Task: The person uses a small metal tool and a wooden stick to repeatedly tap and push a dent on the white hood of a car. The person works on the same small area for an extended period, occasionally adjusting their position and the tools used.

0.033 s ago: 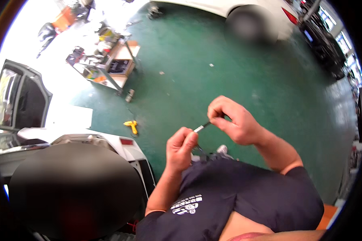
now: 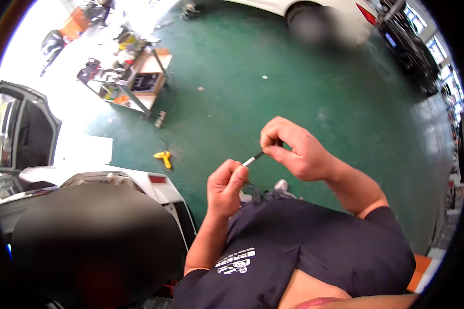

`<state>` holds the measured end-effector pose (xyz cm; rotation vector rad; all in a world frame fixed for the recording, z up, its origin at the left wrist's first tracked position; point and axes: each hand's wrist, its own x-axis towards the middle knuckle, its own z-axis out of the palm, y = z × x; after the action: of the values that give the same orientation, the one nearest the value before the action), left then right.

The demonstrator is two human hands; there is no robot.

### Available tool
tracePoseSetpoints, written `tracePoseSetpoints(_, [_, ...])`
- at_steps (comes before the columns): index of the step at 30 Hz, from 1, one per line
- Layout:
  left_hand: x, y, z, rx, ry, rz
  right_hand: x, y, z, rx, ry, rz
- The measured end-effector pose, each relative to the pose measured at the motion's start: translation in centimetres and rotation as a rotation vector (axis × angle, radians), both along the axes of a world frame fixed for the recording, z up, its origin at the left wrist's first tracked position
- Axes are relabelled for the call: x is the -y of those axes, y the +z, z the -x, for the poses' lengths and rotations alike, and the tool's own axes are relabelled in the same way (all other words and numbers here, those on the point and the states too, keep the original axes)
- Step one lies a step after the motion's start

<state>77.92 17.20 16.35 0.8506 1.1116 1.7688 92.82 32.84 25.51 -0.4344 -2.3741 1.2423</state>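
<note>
My left hand (image 2: 226, 188) is closed, its thumb pressed over the fingers on the lower end of a thin pen-like stick (image 2: 249, 161). The stick has a white section and a dark upper end. My right hand (image 2: 292, 148) pinches that dark end between thumb and fingertips. It lies slantwise between the two hands, in front of my body, above the green floor (image 2: 221, 118). Dark strap-like material shows just below my left hand, but I cannot tell whether it joins the stick. The exact kind of stick is too small to make out.
On the floor to the left lies a yellow glue gun (image 2: 163, 158). A cluttered tool cart (image 2: 147, 103) stands at the far left, with a small can-like object (image 2: 160, 119) beside it. White car bodywork (image 2: 170, 198) is near my left arm; another white car (image 2: 340, 20) stands beyond.
The whole view has shifted slightly, so everything sits a little further left and up. Both hands keep the same hold on the stick.
</note>
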Motion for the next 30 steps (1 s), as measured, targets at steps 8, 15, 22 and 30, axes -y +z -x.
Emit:
tracePoseSetpoints(8, [-0.4,-0.2,-0.4,-0.068,-0.048,0.044,0.2,-2.0,-0.8,-0.033,-0.091,-0.186])
tracePoseSetpoints(15, [-0.8,-1.5,1.3,-0.220,-0.223,-0.064,-1.2,-0.8,-2.0,0.253,-0.037,0.526])
tracePoseSetpoints(22, [-2.9,-2.2,-1.0,-0.402,0.051,-0.029,0.2,-7.5,-5.3,0.027,-0.062,1.116])
tracePoseSetpoints(30, [-6.3,-6.7,-1.9,-0.236,-0.134,0.233,1.2,-9.1,-8.0,-0.109,-0.281,1.014])
